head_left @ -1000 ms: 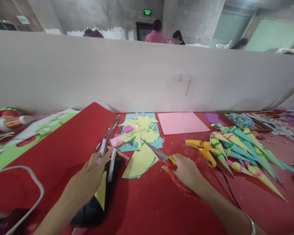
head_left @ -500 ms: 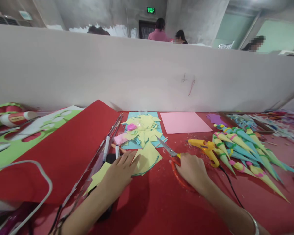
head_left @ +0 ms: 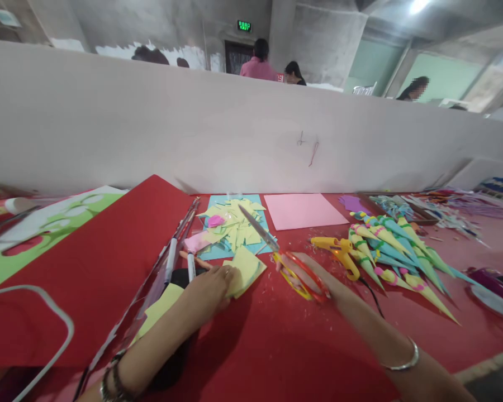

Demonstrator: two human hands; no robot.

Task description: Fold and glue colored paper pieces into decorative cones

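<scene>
My left hand (head_left: 213, 286) is closed at the left edge of a small stack of pale yellow paper (head_left: 247, 271), its fingers bent and partly hidden. A pair of scissors (head_left: 257, 226) with red and yellow handles is in my right hand (head_left: 304, 268), blades together and pointing up and left toward the scraps. Beyond both hands, a heap of yellow paper scraps (head_left: 243, 226) lies on a light blue sheet (head_left: 212, 252). More yellow paper (head_left: 161, 311) lies under my left forearm.
Right of the scissors lie a yellow glue gun (head_left: 339, 251) with a black cord and a pile of paper cones (head_left: 398, 245). A pink sheet (head_left: 305, 211) is at the back. Red board (head_left: 121, 251) and pens (head_left: 170, 259) lie left. A white partition (head_left: 193, 123) stands behind.
My right hand has lifted the scissors from the table and turned them, so both handles show. My left hand has drawn its fingers in on the yellow paper. The view has shifted rightward.
</scene>
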